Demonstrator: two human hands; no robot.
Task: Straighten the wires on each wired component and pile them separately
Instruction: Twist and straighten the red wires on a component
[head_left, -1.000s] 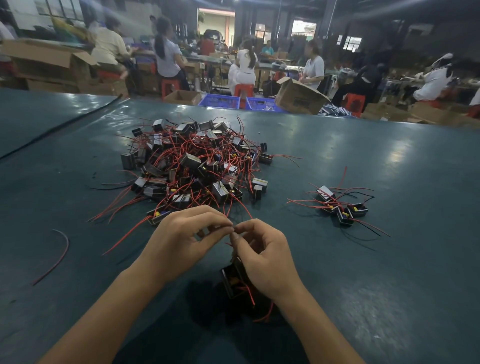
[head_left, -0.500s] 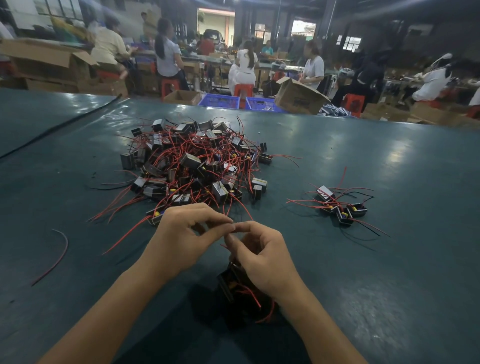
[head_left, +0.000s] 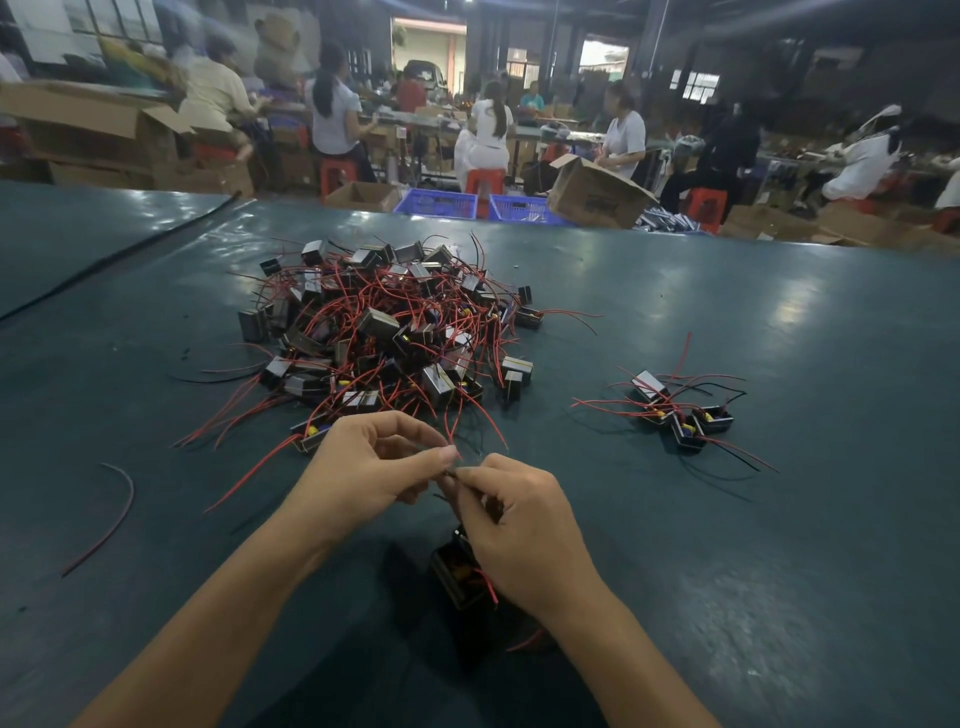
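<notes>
Wire (head_left: 450, 474) pinched by left hand (head_left: 363, 467), right hand (head_left: 519, 535); tangled pile (head_left: 384, 332) just beyond.

Dim indoor workshop, shot wide-angle. Daylight comes from blown-out windows (head_left: 602, 54) far beyond the left hand (head_left: 363, 467). Pale glare patches sit on the dark green table (head_left: 795, 312), ahead and to the right of the right hand (head_left: 524, 535). A soft shadow pools under the right hand and wrist — the black component (head_left: 457, 571) hanging there nearly vanishes in it. Both hands look sharp, but the thin wire (head_left: 451, 474) pinched between them is barely resolved. Far beyond, the workers (head_left: 488, 124) are blurred, and the table's far edge bows.
</notes>
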